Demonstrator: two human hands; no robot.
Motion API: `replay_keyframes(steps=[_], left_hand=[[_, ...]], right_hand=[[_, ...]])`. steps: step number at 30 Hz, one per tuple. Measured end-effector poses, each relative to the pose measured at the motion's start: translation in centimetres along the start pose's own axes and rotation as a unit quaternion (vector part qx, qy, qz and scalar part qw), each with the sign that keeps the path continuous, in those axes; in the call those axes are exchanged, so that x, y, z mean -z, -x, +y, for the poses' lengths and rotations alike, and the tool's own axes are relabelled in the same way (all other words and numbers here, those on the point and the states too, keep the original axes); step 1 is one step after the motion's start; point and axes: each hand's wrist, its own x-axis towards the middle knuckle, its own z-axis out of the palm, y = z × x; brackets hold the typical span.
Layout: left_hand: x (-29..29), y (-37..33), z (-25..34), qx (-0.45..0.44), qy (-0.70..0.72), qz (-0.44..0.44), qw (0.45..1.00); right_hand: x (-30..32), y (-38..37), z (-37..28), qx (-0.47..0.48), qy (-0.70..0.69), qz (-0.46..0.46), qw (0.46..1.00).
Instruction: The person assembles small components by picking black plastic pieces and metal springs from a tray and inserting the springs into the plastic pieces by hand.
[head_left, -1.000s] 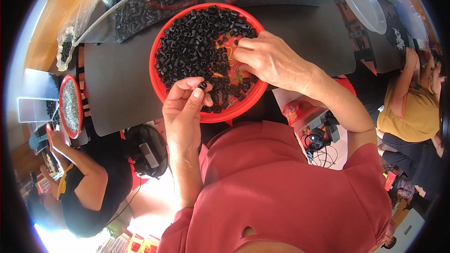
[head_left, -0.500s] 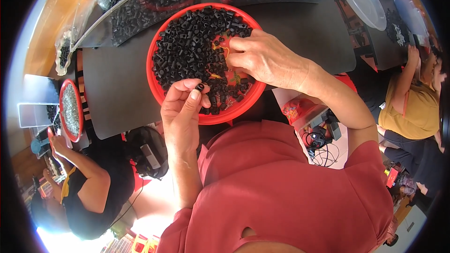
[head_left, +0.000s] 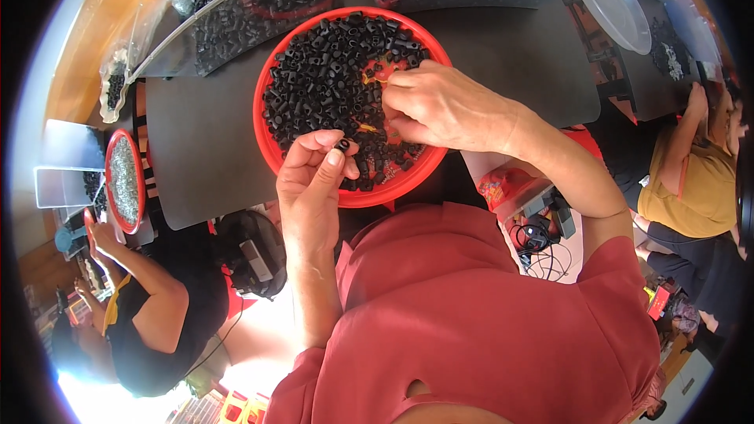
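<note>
In front of me a round red tray holds a heap of small black tubular pieces, with part of its patterned bottom bare at the right. My left hand is over the tray's near left rim, its thumb and fingers pinching one black tubular piece whose round opening faces up. Over the right side of the tray is my right hand, knuckles up and fingers curled down among the pieces. Its fingertips are hidden, so what they hold does not show.
Clear plastic bins full of black pieces stand behind the tray on the dark table. At left, a co-worker sits by a red tray of small clear pieces. Another person in a mustard top works at right. A lid lies far right.
My right fingers have drawn slightly nearer and curled in more among the pieces. My left hand keeps its pinch on the black piece. The whole view has shifted a little.
</note>
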Motion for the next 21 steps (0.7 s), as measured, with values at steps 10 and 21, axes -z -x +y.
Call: replay_keyframes(steps=[10, 21], left_hand=[[-0.5, 0.2, -0.4, -0.035, -0.066, 0.004, 0.997], [-0.8, 0.4, -0.6, -0.029, -0.052, -0.023, 0.998]], right_hand=[[0.2, -0.7, -3.3, -0.059, -0.352, 0.092, 0.930], [1.3, -1.6, -3.3, -0.167, -0.445, -0.015, 0.879]])
